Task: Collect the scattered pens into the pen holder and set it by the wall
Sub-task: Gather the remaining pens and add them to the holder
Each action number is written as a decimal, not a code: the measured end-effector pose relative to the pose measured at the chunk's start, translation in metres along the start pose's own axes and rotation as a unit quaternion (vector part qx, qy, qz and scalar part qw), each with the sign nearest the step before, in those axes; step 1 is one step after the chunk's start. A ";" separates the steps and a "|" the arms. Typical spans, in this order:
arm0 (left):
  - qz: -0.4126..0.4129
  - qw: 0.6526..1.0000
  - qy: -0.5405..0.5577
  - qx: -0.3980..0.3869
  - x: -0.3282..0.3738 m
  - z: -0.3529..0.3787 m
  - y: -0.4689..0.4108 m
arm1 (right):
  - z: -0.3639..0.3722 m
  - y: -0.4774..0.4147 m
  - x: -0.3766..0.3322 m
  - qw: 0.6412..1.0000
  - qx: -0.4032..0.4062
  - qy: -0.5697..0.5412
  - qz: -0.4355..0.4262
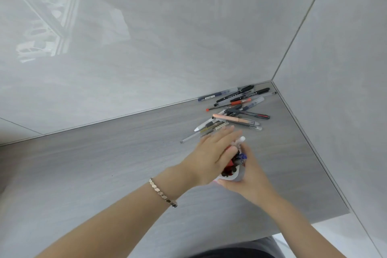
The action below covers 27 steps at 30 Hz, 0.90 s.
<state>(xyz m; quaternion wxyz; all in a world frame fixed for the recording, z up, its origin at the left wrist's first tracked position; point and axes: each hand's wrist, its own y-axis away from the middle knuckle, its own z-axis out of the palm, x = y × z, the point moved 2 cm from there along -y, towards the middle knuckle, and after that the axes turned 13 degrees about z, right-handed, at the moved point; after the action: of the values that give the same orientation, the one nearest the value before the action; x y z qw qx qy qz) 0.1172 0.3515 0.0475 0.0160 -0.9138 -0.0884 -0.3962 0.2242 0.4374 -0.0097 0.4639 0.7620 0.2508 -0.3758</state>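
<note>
A grey pen holder (238,176) stands on the grey wood-grain table (104,163), with several pens (238,158) sticking out of it. My right hand (249,176) wraps around the holder from the right side. My left hand (211,153) lies flat over the holder's mouth with fingers stretched toward the pile; I cannot tell whether it holds a pen. Several scattered pens (236,109) lie in a loose heap in the far right corner, among them a peach marker (228,118), a red pen (240,101) and black markers (234,95).
Glossy grey walls (167,37) meet at the corner behind the pile; the right wall (345,90) runs along the table's right edge. The table's front edge (293,230) is near my body. A bracelet (162,192) circles my left wrist.
</note>
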 end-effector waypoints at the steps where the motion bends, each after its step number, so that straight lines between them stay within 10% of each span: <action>1: 0.001 0.999 0.049 -0.008 0.003 0.000 -0.004 | 0.000 0.001 -0.002 1.000 0.008 0.000 -0.002; 6: -0.097 0.958 0.205 0.176 -0.023 -0.022 -0.042 | -0.014 0.001 -0.004 0.998 0.048 -0.047 0.009; 11: -0.092 0.991 -0.094 0.035 -0.061 -0.019 -0.092 | -0.048 -0.001 0.002 0.990 0.084 -0.111 0.032; 21: 0.013 0.912 -0.391 -0.123 -0.073 0.025 -0.130 | -0.066 -0.007 0.020 0.991 0.089 -0.094 0.032; 24: -0.054 0.942 -0.329 -0.036 -0.063 0.004 -0.113 | -0.066 -0.005 0.015 0.990 0.101 -0.089 0.033; 27: -0.121 0.983 -0.036 0.132 -0.049 -0.025 -0.078 | -0.066 -0.005 0.002 0.992 0.094 -0.083 0.028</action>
<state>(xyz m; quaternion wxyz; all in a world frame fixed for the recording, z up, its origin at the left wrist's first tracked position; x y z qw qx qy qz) 0.0531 0.4187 0.0261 0.0853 -0.9000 -0.2504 -0.3465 0.2441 0.4988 0.0051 0.4194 0.7754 0.1535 -0.4464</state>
